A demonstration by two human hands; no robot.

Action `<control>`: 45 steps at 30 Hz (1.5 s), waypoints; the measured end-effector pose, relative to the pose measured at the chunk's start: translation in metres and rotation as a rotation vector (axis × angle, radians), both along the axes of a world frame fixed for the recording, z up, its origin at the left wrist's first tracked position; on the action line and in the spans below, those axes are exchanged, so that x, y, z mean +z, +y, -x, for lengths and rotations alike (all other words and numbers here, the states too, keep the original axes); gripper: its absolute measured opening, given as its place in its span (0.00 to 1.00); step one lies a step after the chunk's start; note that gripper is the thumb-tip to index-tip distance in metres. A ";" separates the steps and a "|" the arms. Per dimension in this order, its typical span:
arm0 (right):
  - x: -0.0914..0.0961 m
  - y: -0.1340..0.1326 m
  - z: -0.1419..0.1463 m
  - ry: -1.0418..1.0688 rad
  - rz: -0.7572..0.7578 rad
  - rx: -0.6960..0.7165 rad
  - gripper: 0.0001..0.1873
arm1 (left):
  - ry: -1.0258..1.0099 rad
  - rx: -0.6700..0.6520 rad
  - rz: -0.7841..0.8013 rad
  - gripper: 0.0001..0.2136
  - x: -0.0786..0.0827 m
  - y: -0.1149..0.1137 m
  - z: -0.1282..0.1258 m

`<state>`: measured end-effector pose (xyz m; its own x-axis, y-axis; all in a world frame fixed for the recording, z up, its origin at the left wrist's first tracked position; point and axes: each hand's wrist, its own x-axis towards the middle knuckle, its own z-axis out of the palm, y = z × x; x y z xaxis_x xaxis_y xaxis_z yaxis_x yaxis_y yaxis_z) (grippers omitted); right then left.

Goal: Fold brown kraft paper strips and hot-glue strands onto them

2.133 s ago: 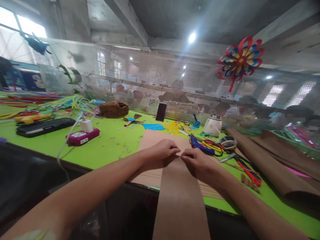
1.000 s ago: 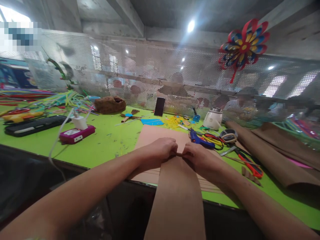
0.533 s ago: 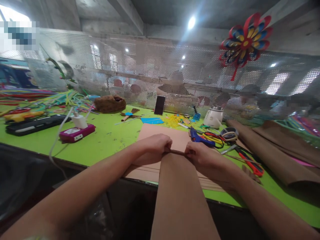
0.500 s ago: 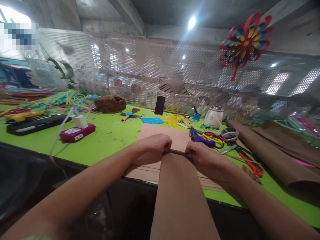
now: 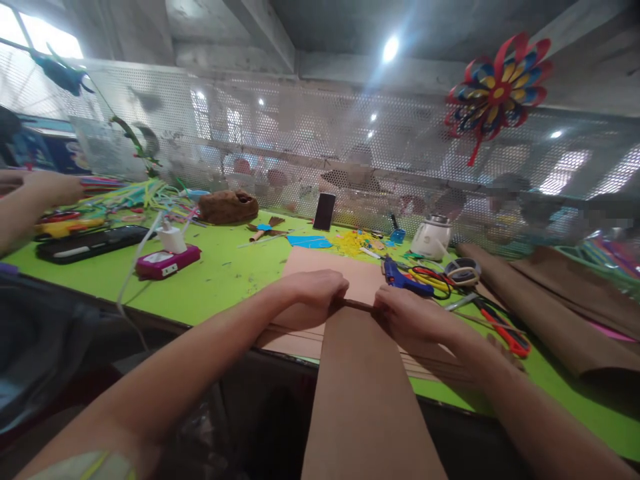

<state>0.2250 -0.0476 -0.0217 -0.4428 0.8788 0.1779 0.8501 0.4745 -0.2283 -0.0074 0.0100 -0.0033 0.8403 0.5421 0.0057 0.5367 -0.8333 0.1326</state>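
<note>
I'm seeing the left hand [image 5: 315, 288] curling shut at centre frame, fingers pinching the rolled far end of the brown paper strip [image 5: 365, 393]. The right hand [image 5: 407, 317], just to its right, is gripping the same rolled end, also closed on it. Both are sitting knuckles up, w/ the thin roll spanning the gap btwn them. The strip is running from that roll down to bottom centre, hanging over the near edge of the green table [image 5: 225, 280].

Under the hands a tan sheet [image 5: 320, 263] is lying flat on the table, its far edge showing above the knuckles. Just right of the right hand I'm picking out a blue glue gun [image 5: 403, 280], then a tape roll [image 5: 460, 270] and red scissors [image 5: 500, 330] further right. A white pot [image 5: 433, 237] is standing behind them, near the mesh screen [image 5: 300, 153]. Big brown rolls [image 5: 540, 320] are lying along the right side.

Centre, behind the sheet, a dark phone [image 5: 325, 211] is standing upright. Mid-left, a pink box [image 5: 167, 261] w/ a white charger on top is sitting well apart from the hands. At the far left edge another person's hand [image 5: 45, 190] is resting by a pile of coloured strips. A red, blue & yellow pinwheel [image 5: 497, 93] is hanging upper right
</note>
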 end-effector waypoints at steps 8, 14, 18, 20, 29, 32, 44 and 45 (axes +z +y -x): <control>0.002 -0.019 0.014 -0.273 -0.122 -0.095 0.09 | -0.051 0.014 -0.082 0.09 0.001 0.000 -0.004; 0.000 -0.025 0.026 -0.222 -0.285 -0.030 0.06 | -0.294 0.089 0.114 0.18 0.006 0.013 -0.009; 0.004 -0.026 0.036 -0.176 -0.408 0.110 0.04 | -0.261 0.025 0.164 0.18 0.010 0.014 -0.008; 0.003 -0.026 0.038 -0.163 -0.452 0.151 0.06 | -0.245 -0.056 0.247 0.17 0.012 0.014 -0.005; -0.005 -0.017 0.034 -0.143 -0.552 0.195 0.06 | -0.215 -0.015 0.530 0.15 0.016 0.009 0.002; -0.005 -0.018 0.035 -0.077 -0.531 0.164 0.06 | -0.250 0.027 0.592 0.15 0.011 0.011 0.001; 0.002 0.000 0.024 0.417 -0.089 -0.001 0.13 | -0.279 -0.007 0.394 0.12 0.009 0.004 -0.006; 0.002 0.000 0.023 0.438 -0.027 -0.022 0.14 | -0.287 -0.014 0.371 0.12 0.011 0.000 -0.007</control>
<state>0.2017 -0.0475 -0.0202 -0.3016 0.8798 0.3675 0.6858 0.4679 -0.5574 -0.0005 0.0096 0.0075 0.8405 0.5397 0.0475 0.4233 -0.7088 0.5644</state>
